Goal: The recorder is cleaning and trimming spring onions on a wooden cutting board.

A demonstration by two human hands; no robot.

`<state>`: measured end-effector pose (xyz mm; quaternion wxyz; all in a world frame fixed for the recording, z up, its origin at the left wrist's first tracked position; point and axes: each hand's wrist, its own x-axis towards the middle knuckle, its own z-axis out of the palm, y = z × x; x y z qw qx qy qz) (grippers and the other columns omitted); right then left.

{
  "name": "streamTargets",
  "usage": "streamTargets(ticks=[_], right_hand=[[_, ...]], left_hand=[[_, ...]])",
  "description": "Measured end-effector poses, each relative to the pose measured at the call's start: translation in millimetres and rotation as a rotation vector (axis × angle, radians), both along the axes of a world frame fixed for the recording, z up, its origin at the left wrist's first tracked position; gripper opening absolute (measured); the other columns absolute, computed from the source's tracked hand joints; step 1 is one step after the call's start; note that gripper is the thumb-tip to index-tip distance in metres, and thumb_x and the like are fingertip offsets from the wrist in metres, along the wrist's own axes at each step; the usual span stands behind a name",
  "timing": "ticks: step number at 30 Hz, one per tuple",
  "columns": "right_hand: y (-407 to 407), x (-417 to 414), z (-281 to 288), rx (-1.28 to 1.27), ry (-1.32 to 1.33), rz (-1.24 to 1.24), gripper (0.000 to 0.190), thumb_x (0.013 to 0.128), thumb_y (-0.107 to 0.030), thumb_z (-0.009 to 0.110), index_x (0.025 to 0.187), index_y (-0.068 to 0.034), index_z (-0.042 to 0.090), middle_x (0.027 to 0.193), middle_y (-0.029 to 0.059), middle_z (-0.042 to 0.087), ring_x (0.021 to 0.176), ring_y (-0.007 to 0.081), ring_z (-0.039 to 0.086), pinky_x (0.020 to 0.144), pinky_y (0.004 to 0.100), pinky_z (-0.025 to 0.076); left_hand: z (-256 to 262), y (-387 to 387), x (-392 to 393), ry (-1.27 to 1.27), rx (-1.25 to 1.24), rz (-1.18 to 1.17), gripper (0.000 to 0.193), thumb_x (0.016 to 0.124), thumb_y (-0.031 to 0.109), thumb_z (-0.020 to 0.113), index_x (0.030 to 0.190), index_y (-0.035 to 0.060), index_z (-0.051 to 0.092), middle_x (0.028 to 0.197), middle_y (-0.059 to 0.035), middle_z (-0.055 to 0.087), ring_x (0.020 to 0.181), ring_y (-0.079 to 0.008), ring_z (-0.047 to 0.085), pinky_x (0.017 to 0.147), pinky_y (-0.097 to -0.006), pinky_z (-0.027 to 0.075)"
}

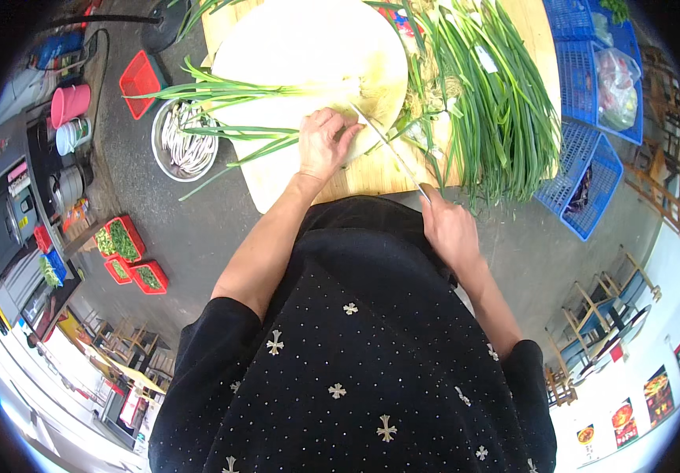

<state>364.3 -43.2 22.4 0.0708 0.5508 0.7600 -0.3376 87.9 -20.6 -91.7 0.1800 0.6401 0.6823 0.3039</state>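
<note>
On a round cutting board [310,41], brightly washed out by light, my left hand [325,142] rests on a few green leafy stalks [263,134] with its fingers closed over them. Another bunch of long green stalks [239,88] lies just above that hand, leaves towards the left. My right hand [450,227] grips the handle of a knife [396,155], whose blade slants up and left to the stalks' root end. Trimmed roots [378,88] lie beside the blade's tip. A large heap of long green stalks [500,112] covers the wooden table's right part.
The wooden table [340,183] has its near edge against my clothing. A metal bowl of pale, slender pieces [186,142] and a red basket [139,86] stand to the left. Blue crates [582,171] stand at the right. Red baskets of cut greens [150,278] sit on the floor, lower left.
</note>
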Motion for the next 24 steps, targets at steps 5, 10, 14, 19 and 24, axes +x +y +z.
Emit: streamTargets(ticks=[5,10,14,19,24], right_hand=[[4,-3,-20,0.027,0.041,-0.006,0.029,0.107,-0.027,0.056,0.128,-0.011,0.064,0.077,0.0254,0.071,0.073,0.0470,0.072,0.066,0.0591,0.057],[-9,9,-10,-0.016,-0.073,-0.025,0.028,0.108,-0.029,0.053,0.126,-0.013,0.066,0.079,0.0256,0.072,0.075,0.0474,0.072,0.068,0.0589,0.057],[-7,19,-9,-0.015,-0.025,-0.055,0.028,0.108,-0.029,0.053,0.124,-0.011,0.067,0.080,0.0251,0.072,0.075,0.0473,0.071,0.068,0.0578,0.057],[-19,27,-4,0.067,0.033,-0.335,0.031,0.108,-0.029,0.054,0.121,-0.008,0.072,0.078,0.0269,0.068,0.074,0.0471,0.069,0.067,0.0557,0.053],[-25,24,0,0.005,0.060,-0.229,0.031,0.107,-0.028,0.056,0.124,-0.009,0.072,0.079,0.0253,0.070,0.076,0.0458,0.070,0.068,0.0548,0.054]], left_hand=[[1,1,2,-0.022,0.036,-0.022,0.014,0.084,0.013,0.084,0.090,0.0091,0.072,0.089,-0.0070,0.069,0.087,-0.0298,0.065,0.080,-0.0423,0.046],[1,-6,-1,-0.008,0.020,-0.057,0.017,0.088,0.014,0.080,0.103,0.0109,0.072,0.097,-0.0077,0.069,0.095,-0.0309,0.064,0.088,-0.0432,0.046],[-2,-9,-3,-0.053,-0.017,-0.047,0.018,0.090,0.012,0.077,0.107,0.0097,0.072,0.103,-0.0080,0.072,0.098,-0.0316,0.065,0.091,-0.0435,0.047],[2,-11,-7,-0.125,-0.045,-0.041,0.019,0.092,0.011,0.077,0.109,0.0072,0.072,0.103,-0.0096,0.073,0.098,-0.0306,0.066,0.092,-0.0430,0.049],[2,-11,-9,-0.156,-0.031,-0.029,0.020,0.092,0.011,0.078,0.111,0.0061,0.073,0.102,-0.0111,0.074,0.097,-0.0293,0.068,0.093,-0.0416,0.051]])
